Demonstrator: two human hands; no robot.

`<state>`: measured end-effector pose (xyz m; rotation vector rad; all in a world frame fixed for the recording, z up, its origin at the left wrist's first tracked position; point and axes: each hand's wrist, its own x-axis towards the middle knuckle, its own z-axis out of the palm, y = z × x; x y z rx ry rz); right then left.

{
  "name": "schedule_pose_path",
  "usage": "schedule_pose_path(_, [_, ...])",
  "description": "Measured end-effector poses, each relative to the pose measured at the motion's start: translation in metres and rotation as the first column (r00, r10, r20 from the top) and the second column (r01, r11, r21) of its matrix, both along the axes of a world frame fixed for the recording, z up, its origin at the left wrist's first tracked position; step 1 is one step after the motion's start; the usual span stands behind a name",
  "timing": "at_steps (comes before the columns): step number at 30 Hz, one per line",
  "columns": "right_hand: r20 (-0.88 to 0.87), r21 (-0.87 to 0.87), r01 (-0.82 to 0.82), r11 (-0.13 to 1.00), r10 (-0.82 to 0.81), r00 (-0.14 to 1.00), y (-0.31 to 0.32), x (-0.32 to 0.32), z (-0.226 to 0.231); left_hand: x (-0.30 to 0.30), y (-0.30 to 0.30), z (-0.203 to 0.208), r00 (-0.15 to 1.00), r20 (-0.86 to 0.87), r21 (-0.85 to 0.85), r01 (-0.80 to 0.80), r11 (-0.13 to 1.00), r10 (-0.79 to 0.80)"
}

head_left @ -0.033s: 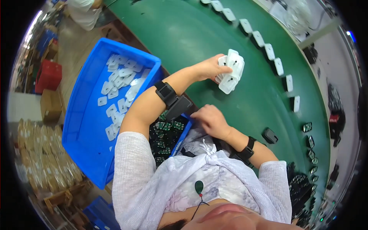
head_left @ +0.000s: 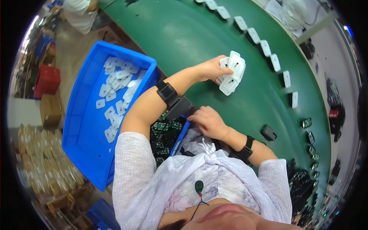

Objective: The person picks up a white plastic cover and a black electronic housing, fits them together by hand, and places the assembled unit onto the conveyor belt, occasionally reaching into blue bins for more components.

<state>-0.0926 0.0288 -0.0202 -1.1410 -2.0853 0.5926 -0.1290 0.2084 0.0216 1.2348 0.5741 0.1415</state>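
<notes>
My left hand (head_left: 212,69) is closed around a fanned stack of white plastic casings (head_left: 234,71), held above the green tabletop. The casings are flat with rounded corners, and each visible face has a small dark slot. My right hand (head_left: 209,122) rests by the near table edge, its fingers loosely bent and reaching to the rim of a small blue box. Nothing shows in it, though the fingertips are partly hidden. Green circuit boards (head_left: 163,126) lie in that box, under my left forearm. More white casings (head_left: 123,75) are scattered in the large blue bin (head_left: 78,153) on the left.
Along the far side of the green table (head_left: 180,34) runs a curved row of white casings (head_left: 265,48), continued by circuit boards (head_left: 311,137) on the right. A small black device (head_left: 268,132) lies near my right forearm. Wrapped bundles (head_left: 48,157) stand at left; another person (head_left: 79,14) is at upper left.
The whole view has shifted slightly. My right fingers have moved a little left toward the small box's rim; my left hand still holds the casings.
</notes>
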Motion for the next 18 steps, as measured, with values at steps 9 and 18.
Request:
schedule_pose_path(9, [-0.099,0.057,0.075,0.996,-0.069,0.993,-0.006,0.001,-0.006,0.083,-0.055,-0.004,0.909,-0.297,0.333,0.386,0.860,-0.293])
schedule_pose_path(18, [-0.073,-0.008,-0.001,1.000,0.001,0.997,-0.017,0.002,-0.021,0.072,-0.079,0.009,0.882,-0.471,0.792,0.424,0.439,-0.002])
